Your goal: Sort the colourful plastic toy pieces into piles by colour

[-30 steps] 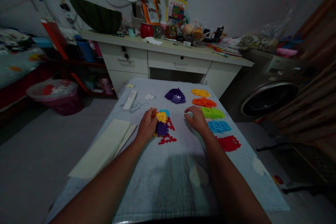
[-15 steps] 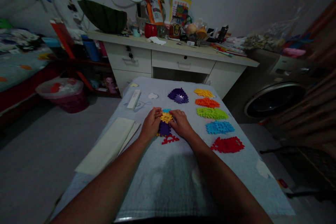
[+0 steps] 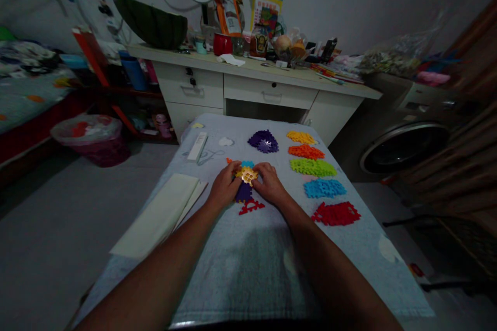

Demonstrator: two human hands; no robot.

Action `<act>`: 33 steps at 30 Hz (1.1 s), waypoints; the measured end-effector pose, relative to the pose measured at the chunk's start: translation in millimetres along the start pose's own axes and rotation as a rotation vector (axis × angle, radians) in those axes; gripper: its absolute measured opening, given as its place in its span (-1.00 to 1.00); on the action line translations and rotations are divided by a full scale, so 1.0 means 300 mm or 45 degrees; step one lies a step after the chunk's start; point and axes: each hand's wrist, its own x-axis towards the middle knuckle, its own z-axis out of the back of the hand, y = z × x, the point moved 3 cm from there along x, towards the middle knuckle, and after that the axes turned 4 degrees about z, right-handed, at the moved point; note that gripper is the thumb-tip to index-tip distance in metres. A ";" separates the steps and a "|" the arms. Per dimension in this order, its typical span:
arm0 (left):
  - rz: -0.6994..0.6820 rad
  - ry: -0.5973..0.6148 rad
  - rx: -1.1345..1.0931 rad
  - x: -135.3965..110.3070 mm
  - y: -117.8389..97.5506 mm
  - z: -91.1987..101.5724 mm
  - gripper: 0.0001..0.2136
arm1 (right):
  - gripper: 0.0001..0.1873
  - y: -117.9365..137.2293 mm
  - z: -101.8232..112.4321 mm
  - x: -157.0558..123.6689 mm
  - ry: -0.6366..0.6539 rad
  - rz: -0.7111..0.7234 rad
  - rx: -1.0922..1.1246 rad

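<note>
Between my hands is a yellow interlocking plastic tile (image 3: 247,176) with notched edges. My left hand (image 3: 225,183) grips its left side, and my right hand (image 3: 267,182) closes on its right side. A purple tile (image 3: 244,193) lies on the near side of the yellow one, and a light blue tile (image 3: 247,164) shows just beyond it. Closest to me is a red notched piece (image 3: 252,207) with an arched opening. A bit of an orange piece (image 3: 229,161) pokes out past my left fingers. My hands hide how the tiles join.
Piles of purple (image 3: 263,141), yellow (image 3: 301,137), orange (image 3: 306,151), green (image 3: 312,167), blue (image 3: 325,188) and red tiles (image 3: 336,213) lie on the cloth-covered table (image 3: 233,279). At left are a white box (image 3: 198,147) and a flat cream-coloured slab (image 3: 157,214). Behind stands a desk (image 3: 267,83).
The yellow tile has tilted and now catches the light. My left hand has shifted slightly right, uncovering more of the orange piece.
</note>
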 end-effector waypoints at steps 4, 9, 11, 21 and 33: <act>-0.019 0.004 0.039 0.000 0.002 0.000 -0.60 | -0.70 0.001 0.003 -0.002 -0.025 -0.012 0.043; -0.032 -0.066 0.074 0.005 0.009 0.002 -0.62 | -0.85 -0.043 0.012 -0.003 -0.128 -0.183 0.461; -0.027 -0.091 0.097 0.007 0.010 0.004 -0.62 | -0.86 -0.072 0.015 -0.001 -0.150 -0.302 0.701; 0.030 -0.237 0.226 0.008 -0.002 0.038 -0.63 | -0.69 -0.157 0.116 -0.009 -0.333 -0.361 0.055; 0.028 0.273 0.424 -0.005 -0.008 0.073 -0.19 | -0.57 -0.135 0.121 0.007 0.079 -0.333 -0.400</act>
